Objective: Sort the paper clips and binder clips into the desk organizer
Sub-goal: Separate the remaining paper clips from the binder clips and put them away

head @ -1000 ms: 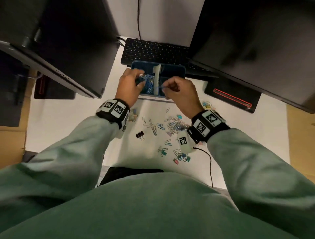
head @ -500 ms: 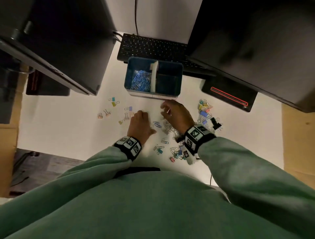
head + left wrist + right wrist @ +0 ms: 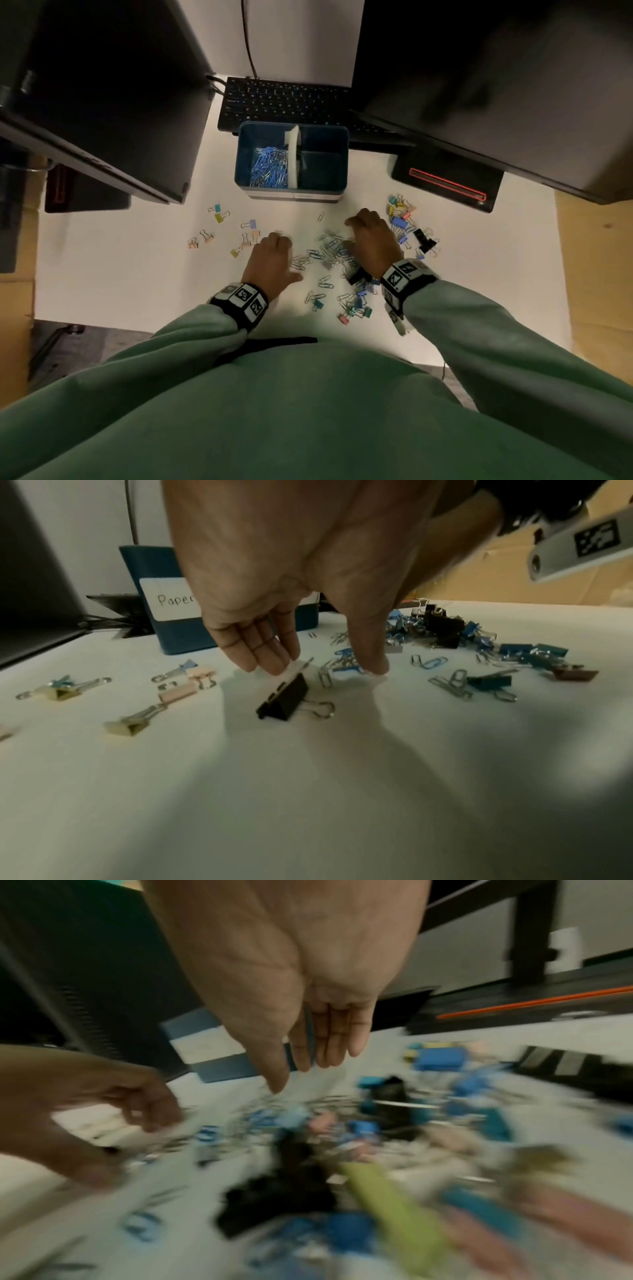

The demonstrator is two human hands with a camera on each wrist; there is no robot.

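Note:
The blue desk organizer [image 3: 339, 161] stands in front of the keyboard, with blue paper clips [image 3: 269, 168] in its left compartment. In the left wrist view it carries a label reading "Paper" [image 3: 171, 599]. Loose paper clips [image 3: 325, 250] lie between my hands. My left hand [image 3: 274, 250] hovers open over a black binder clip [image 3: 287, 699], fingertips [image 3: 270, 666] just above it, thumb on the table. My right hand [image 3: 366, 233] is open, palm down over the pile, holding nothing; its wrist view is blurred.
Coloured binder clips lie in groups at the left [image 3: 222, 229], the right [image 3: 407, 226] and near my body [image 3: 356, 308]. A keyboard [image 3: 284, 102] sits behind the organizer. Dark monitors overhang both sides, with a black stand base [image 3: 445, 178] at right.
Both hands have drawn back from the organizer and come down to the loose clips on the table. They now hold nothing.

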